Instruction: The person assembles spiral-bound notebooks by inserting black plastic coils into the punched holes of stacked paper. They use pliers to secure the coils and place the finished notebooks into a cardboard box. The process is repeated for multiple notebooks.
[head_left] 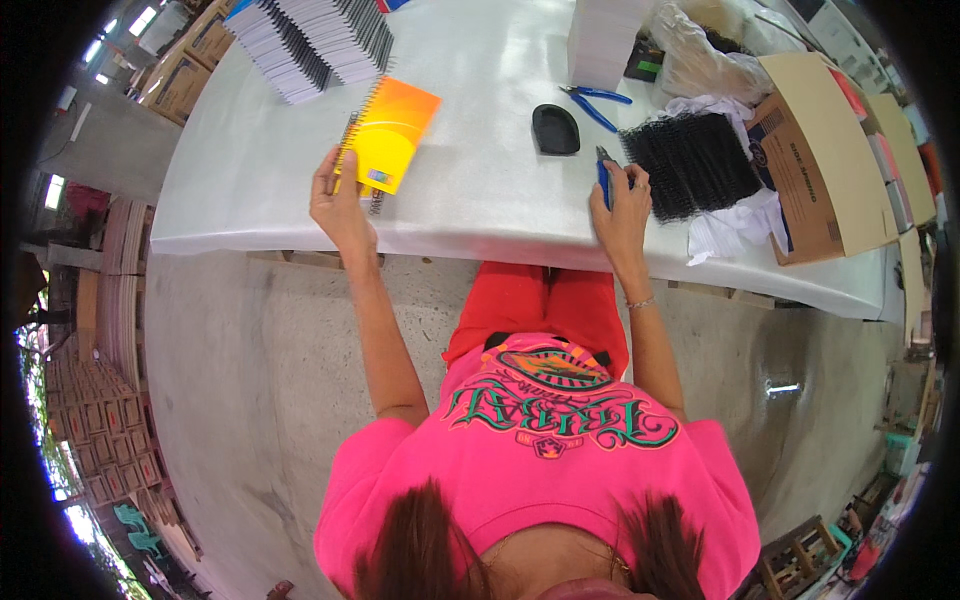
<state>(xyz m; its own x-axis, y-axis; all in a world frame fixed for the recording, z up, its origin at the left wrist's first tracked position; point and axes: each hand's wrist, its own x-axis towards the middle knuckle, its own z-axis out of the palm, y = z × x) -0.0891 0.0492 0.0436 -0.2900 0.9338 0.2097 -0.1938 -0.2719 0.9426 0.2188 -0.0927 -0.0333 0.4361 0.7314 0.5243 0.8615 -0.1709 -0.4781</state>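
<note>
My left hand grips a yellow-and-orange spiral notebook by its coil-bound left edge, just above the table. Part of a dark coil pokes out under the notebook's lower corner; what it belongs to is hidden. Wrapped in the fingers of my right hand is a pair of blue-handled pliers, jaws pointing away from me. Beside that hand lies a pile of black spiral coils. A small black dish and a second pair of blue-handled pliers rest farther back.
Stacks of spiral-bound notebooks stand at the table's far left. A tall white paper stack is at the back. An open cardboard box, clear plastic bags and white cloth crowd the right side of the white-covered table.
</note>
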